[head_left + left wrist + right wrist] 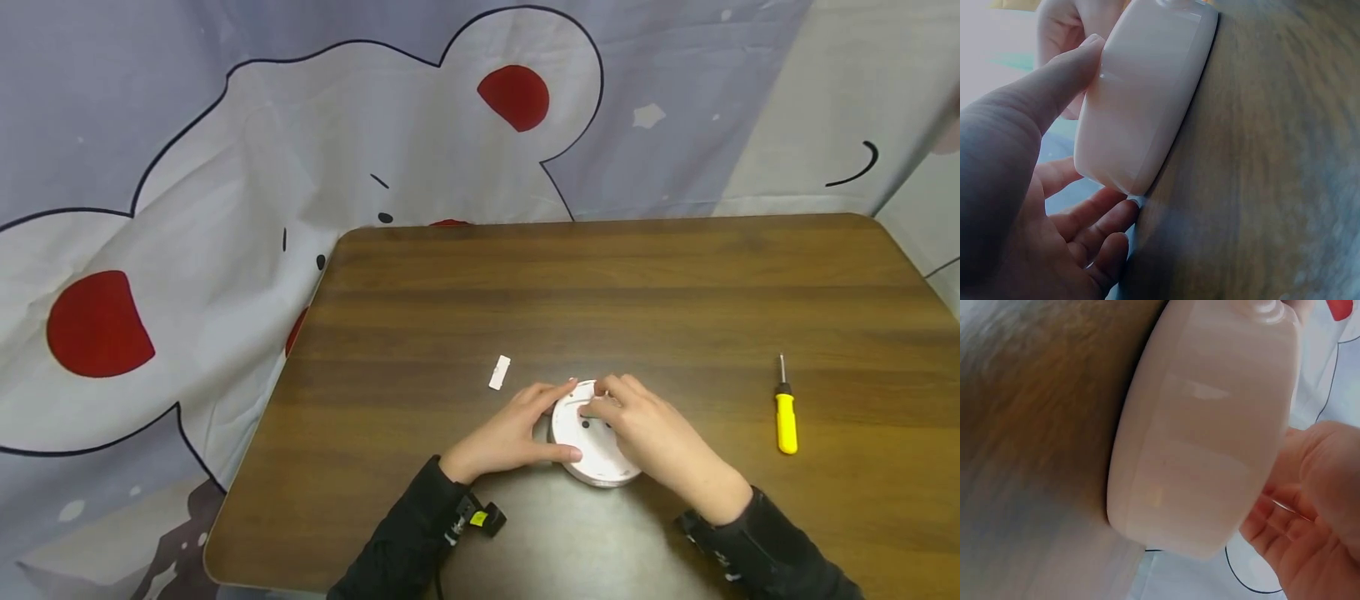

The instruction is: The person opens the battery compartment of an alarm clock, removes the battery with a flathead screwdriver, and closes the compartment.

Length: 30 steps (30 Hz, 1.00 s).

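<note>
A round white device (600, 462) lies on the table, its flat face with small dark holes turned up. Its smooth, pale curved side wall (1141, 94) shows in both wrist views. My left hand (517, 433) grips it at the left edge, thumb on the near rim and fingers round the far side. Over the top face, my right hand (645, 429) has its thumb and index finger bent down at a recess near the far edge. Whether these fingers pinch anything small I cannot tell. The right palm covers part of the device's right side.
A small white rectangular strip (499, 372) lies beyond the left hand. Off to the right is a screwdriver (786, 421) with a yellow handle, its tip pointing away. The wooden table (637, 283) ends at a patterned cloth (337, 125) behind and at the left.
</note>
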Available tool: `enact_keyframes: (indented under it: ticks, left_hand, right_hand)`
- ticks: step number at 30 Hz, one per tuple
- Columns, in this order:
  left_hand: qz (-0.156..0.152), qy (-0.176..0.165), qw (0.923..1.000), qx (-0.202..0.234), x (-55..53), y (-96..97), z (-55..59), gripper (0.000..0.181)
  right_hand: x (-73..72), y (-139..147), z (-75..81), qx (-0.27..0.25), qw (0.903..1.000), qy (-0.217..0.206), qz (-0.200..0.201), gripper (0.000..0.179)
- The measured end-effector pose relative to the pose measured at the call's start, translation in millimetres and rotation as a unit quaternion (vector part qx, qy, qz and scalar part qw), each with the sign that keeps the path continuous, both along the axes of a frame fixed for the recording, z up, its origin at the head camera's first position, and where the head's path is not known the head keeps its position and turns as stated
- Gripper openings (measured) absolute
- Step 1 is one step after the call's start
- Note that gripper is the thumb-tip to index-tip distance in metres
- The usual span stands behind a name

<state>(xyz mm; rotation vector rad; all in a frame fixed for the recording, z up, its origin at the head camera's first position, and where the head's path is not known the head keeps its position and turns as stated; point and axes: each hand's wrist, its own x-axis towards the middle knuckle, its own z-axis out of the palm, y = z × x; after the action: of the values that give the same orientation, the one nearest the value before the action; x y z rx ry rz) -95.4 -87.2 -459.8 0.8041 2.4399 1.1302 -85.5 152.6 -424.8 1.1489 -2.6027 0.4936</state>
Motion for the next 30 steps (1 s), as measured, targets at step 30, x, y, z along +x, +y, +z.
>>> enact_keyframes:
  ticks: [30]
  left_hand:
    - [0.007, -0.003, 1.0, -0.006, 0.2, 1.1, 2.4, 0.093]
  right_hand:
    - [-31.5, 89, 31.9, -0.18, 0.938, -0.094, -0.281, 0.017]
